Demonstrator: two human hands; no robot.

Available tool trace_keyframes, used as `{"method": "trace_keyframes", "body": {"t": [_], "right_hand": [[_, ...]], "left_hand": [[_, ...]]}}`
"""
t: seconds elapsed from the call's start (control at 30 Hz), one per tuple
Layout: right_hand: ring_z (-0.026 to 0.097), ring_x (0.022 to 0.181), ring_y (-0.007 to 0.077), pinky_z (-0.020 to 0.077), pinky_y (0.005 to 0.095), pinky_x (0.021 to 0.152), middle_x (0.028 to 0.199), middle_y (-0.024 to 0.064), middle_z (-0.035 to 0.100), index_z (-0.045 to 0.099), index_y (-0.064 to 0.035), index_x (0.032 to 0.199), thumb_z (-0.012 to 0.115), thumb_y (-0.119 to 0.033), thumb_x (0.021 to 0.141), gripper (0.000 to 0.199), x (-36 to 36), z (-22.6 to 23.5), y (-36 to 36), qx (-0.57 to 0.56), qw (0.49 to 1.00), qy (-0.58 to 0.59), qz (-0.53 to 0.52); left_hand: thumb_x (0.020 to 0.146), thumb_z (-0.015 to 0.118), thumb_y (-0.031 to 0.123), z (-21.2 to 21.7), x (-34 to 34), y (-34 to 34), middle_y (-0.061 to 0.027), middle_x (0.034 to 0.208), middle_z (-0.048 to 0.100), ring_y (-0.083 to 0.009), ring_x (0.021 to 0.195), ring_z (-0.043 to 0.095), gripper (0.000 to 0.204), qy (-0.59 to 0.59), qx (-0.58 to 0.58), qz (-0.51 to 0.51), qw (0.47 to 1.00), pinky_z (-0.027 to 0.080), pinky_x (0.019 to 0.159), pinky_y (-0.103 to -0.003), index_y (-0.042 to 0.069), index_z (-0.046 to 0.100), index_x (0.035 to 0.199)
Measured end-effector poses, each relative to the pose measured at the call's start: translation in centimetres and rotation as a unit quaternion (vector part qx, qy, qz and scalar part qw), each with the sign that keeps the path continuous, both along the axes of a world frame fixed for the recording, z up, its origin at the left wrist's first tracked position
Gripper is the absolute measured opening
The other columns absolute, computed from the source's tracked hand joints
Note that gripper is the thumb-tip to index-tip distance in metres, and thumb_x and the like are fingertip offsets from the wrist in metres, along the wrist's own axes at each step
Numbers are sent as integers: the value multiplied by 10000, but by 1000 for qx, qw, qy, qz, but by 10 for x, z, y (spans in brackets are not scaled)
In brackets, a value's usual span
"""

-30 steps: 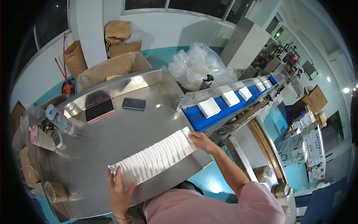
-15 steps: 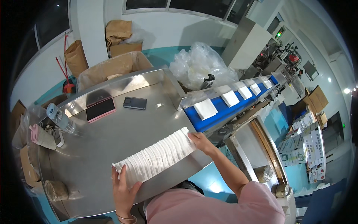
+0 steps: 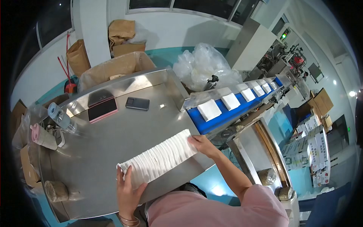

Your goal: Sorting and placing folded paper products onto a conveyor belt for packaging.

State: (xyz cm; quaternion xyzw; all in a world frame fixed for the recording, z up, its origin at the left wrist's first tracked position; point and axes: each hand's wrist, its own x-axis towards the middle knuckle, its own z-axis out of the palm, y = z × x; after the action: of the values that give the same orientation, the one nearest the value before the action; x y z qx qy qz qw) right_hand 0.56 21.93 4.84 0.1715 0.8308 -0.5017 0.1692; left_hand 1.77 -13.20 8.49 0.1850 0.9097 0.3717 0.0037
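Observation:
A long row of white folded napkins [image 3: 160, 158] stands on edge on the metal table, slanting up from left to right. My left hand [image 3: 129, 188] is at its near left end, fingers on the end and thumb along the near side. At the far right end my right hand [image 3: 202, 145] presses with fingers and thumb against the last napkins. Together the hands clasp the row from both ends. Beyond my right hand, several white folded napkin stacks [image 3: 209, 110] lie spaced out on a blue conveyor belt [image 3: 200, 125].
On the steel table [image 3: 90, 151] lie a pink-edged tablet [image 3: 103, 110] and a dark phone [image 3: 137, 103]. A clear bottle [image 3: 62, 119], a pink-lidded cup [image 3: 43, 137] and a tape-like brown roll [image 3: 56, 191] stand at the left. Plastic-lined carton [image 3: 124, 64] and clear bags [image 3: 206, 64] are behind.
My left hand has moved slightly right, and the napkin row is a little shorter between my hands. The stacks on the belt have shifted, with another showing at the far end.

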Motion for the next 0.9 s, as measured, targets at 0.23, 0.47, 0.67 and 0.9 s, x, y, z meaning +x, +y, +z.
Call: {"method": "trace_keyframes", "body": {"t": [0.23, 0.47, 0.67, 0.9], "right_hand": [[508, 874, 112, 423, 278, 787, 1016, 27, 541, 495, -10, 1155, 527, -247, 878, 366, 3, -30, 30, -154, 972, 96, -150], [500, 861, 110, 437, 213, 696, 965, 44, 520, 470, -38, 1069, 558, -333, 874, 364, 7, -12, -4, -103, 965, 241, -34], [478, 828, 95, 413, 237, 693, 835, 10, 549, 518, -12, 1114, 580, -247, 850, 359, 5, -7, -4, -73, 985, 145, -55], [561, 948, 158, 458, 311, 783, 1073, 88, 540, 495, -16, 1126, 571, -247, 850, 368, 3, -38, 29, -265, 894, 166, -321]], "left_hand": [[686, 740, 258, -5, 0, 2, -306, 1333, 300, -440, 1182, 390, 687, 25, 3, -4, 1000, 384, 940, -430, 70, 433, 1271], [684, 740, 209, -2, 3, 5, -309, 1329, 309, -426, 1220, 356, 693, 3, 23, -20, 1000, 372, 954, -415, 80, 417, 1283], [676, 745, 202, -5, 1, 8, -308, 1332, 307, -429, 1223, 351, 708, -2, 19, -25, 1000, 367, 962, -412, 67, 409, 1285], [686, 738, 230, 2, 1, 12, -313, 1331, 302, -429, 1218, 358, 690, -1, 31, -35, 999, 375, 956, -409, 57, 420, 1273]]}}
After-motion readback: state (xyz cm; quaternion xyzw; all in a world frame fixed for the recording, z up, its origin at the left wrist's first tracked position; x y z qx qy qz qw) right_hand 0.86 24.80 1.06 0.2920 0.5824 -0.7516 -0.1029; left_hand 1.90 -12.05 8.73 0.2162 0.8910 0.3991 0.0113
